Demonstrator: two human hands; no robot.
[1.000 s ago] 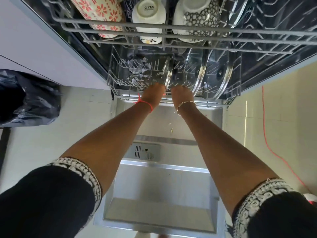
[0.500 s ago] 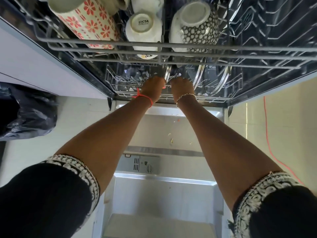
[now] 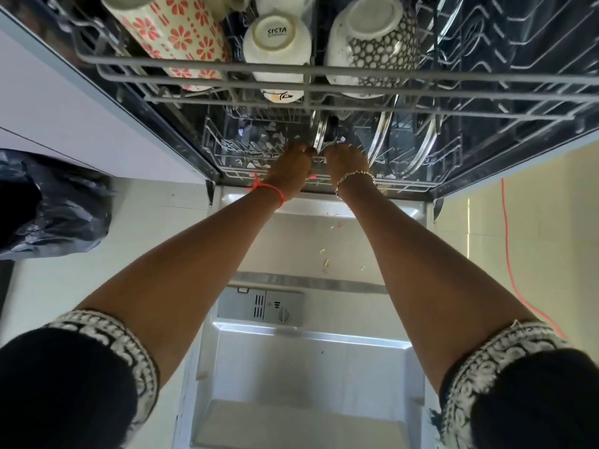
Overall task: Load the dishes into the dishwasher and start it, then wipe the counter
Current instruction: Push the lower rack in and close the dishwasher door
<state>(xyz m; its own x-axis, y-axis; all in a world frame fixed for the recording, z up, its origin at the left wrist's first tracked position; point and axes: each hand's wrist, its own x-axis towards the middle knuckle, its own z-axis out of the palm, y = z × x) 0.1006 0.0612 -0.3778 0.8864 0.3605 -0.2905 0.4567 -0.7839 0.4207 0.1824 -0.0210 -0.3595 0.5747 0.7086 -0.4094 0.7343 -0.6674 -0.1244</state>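
The dishwasher stands open, its door (image 3: 308,367) lying flat below me. My left hand (image 3: 288,170) and my right hand (image 3: 348,163) sit side by side on the front rim of the lower rack (image 3: 227,147), fingers curled over the wire. Glass lids (image 3: 319,131) stand on edge in that rack just beyond my hands. The upper rack (image 3: 201,64) above holds a floral mug (image 3: 175,30), a white mug (image 3: 275,37) and a dotted mug (image 3: 379,37), all upside down.
Food crumbs (image 3: 325,262) lie on the inner door above the detergent dispenser (image 3: 259,306). A black bin bag (image 3: 48,205) sits on the floor at the left, and a red cord (image 3: 509,247) runs along the floor at the right.
The lower rack has slid back into the dishwasher with both hands on its front rim. More of the inner door shows.
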